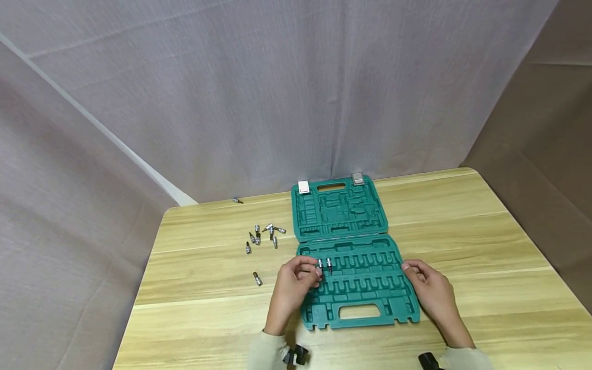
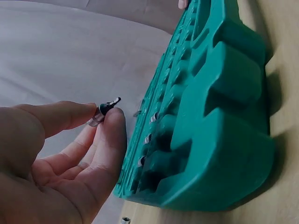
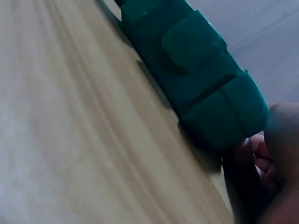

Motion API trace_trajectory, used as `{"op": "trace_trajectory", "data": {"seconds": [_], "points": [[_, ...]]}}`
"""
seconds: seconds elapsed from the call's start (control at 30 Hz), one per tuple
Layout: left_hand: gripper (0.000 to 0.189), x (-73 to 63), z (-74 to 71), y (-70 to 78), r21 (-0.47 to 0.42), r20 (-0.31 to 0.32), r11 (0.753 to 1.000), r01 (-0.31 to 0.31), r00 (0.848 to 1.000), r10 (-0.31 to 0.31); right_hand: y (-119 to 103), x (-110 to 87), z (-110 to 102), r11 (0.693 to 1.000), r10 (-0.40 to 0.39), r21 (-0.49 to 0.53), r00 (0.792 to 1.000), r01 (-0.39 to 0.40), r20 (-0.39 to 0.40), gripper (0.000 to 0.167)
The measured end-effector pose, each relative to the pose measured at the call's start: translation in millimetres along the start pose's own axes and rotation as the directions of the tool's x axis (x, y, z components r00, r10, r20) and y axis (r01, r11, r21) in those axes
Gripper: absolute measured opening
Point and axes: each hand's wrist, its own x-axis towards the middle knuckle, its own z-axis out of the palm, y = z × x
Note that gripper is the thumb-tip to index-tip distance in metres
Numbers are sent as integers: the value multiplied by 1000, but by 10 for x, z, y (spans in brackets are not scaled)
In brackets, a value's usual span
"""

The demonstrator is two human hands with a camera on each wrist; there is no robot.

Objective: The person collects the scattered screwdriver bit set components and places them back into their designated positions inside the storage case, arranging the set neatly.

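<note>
My left hand (image 1: pixel 296 280) pinches a small bit socket (image 2: pixel 100 114) between thumb and fingers, its dark tip pointing up and away in the left wrist view. The hand is over the left part of an open green socket case (image 1: pixel 356 297). Three silver sockets (image 2: pixel 148 138) sit in a row of slots beside that hand. At the case's right edge, my right hand (image 1: pixel 432 290) grips the rim with thumb and curled fingers. The right wrist view shows this hand's fingers (image 3: pixel 263 151) by the case's corner, partly hidden behind it.
Several loose bit sockets (image 1: pixel 271 230) lie clustered on the wooden table (image 1: pixel 199 288) left of the case. One bit socket (image 1: pixel 257 279) lies nearer me, another (image 1: pixel 238 201) by the far edge. The case lid (image 1: pixel 339 208) lies back, with two metal latches. Grey curtains (image 1: pixel 259 103) surround the table.
</note>
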Motion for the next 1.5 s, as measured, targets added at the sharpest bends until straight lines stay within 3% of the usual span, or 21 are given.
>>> {"op": "trace_trajectory", "data": {"seconds": [0.27,0.83,1.27,1.5], "points": [[18,-24,66,5,51,-6,998,28,1000,-28,4,0,0,1000,-6,-2,1000,6,-2,48],[16,-56,167,-26,84,39,996,4,999,-7,7,-7,-2,1000,-6,8,1000,6,-3,50],[14,-51,174,-59,242,101,970,10,994,-35,9,3,1,1000,-8,7,1000,8,-5,50],[9,-60,219,-93,304,97,952,-32,995,3,1,2,2,1000,-14,4,1000,14,-10,50]]}}
